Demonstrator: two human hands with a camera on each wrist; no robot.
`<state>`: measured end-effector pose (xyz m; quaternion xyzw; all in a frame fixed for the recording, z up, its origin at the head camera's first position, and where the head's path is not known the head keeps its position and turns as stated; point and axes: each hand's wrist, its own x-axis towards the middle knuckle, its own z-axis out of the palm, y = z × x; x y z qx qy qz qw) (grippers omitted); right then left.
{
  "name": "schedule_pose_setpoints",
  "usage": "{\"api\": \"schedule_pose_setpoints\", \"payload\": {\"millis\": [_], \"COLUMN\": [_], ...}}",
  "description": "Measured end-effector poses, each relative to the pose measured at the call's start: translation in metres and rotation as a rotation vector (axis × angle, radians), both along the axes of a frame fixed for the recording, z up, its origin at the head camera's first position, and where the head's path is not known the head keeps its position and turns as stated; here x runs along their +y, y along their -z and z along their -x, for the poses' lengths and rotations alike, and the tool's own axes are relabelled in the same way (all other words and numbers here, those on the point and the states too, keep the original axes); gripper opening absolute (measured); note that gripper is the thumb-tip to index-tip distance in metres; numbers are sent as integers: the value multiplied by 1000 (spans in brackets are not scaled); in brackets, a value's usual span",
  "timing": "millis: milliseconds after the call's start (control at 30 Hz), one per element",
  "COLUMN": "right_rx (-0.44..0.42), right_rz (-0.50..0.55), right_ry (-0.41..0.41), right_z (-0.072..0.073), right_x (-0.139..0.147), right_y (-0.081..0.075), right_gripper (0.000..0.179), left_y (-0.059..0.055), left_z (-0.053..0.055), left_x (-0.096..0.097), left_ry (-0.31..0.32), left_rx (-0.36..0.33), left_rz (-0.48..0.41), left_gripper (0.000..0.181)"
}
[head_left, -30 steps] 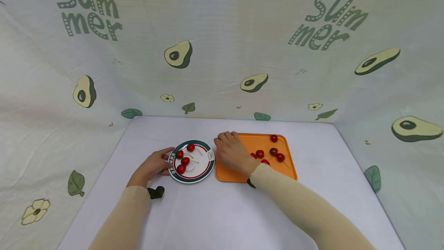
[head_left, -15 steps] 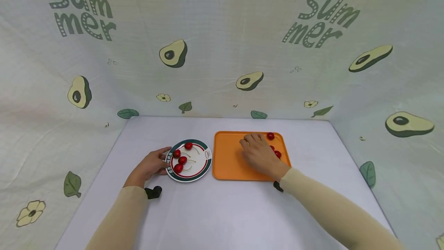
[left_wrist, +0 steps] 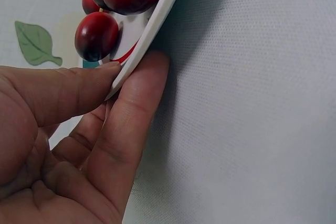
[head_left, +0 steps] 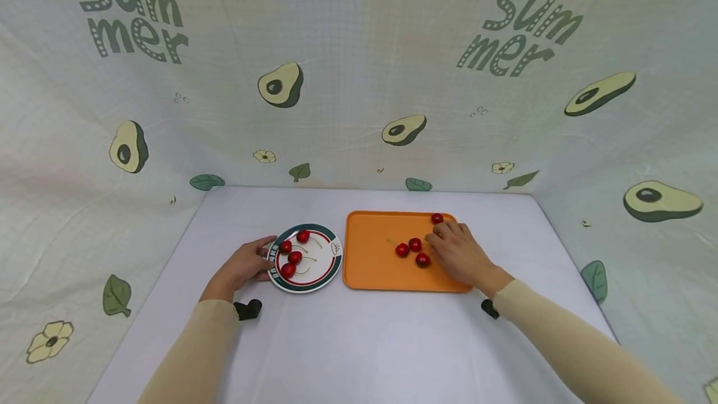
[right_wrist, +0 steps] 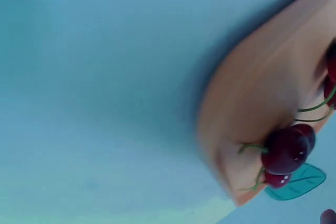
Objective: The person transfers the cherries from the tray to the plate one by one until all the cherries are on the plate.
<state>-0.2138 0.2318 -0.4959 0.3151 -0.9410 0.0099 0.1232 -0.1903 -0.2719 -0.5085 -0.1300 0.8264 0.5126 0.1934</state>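
My left hand [head_left: 245, 267] pinches the left rim of a round white plate [head_left: 322, 276] with a green and red border. In the left wrist view, the thumb [left_wrist: 68, 90] lies on top of the rim and a finger [left_wrist: 139, 90] is underneath it. Several red cherries [head_left: 295, 257] with stems lie on the plate. My right hand [head_left: 462, 257] is over the right side of an orange tray [head_left: 373, 235], fingers bent downward among cherries [head_left: 423, 260]. A dark cherry [right_wrist: 286, 150] lies on the tray in the right wrist view; only a fingertip [right_wrist: 328, 217] shows there, apart from the cherries.
Another cherry [head_left: 437, 218] lies at the tray's far right corner. Plate and tray sit side by side on a white tabletop [head_left: 336, 341]. A printed cloth [head_left: 348, 80] with avocados and lettering hangs behind and along the sides.
My right hand has moved right across the tray, from its left edge to its right side, uncovering cherries in the middle. The left hand stays on the plate. The head view has shifted slightly.
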Motion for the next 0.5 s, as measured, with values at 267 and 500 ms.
{"api": "schedule_pose_setpoints", "payload": {"millis": [267, 500], "right_rx": [-10, -13], "right_rz": [-33, -29], "right_ry": [-20, -38], "right_z": [1, 5], "right_x": [9, 11], "right_y": [10, 17], "right_gripper": [20, 17], "left_y": [-2, -1], "left_z": [-2, -1], "left_x": [0, 0], "left_ry": [0, -10], "left_rx": [7, -2], "left_rz": [-6, -6], "left_gripper": [77, 76]}}
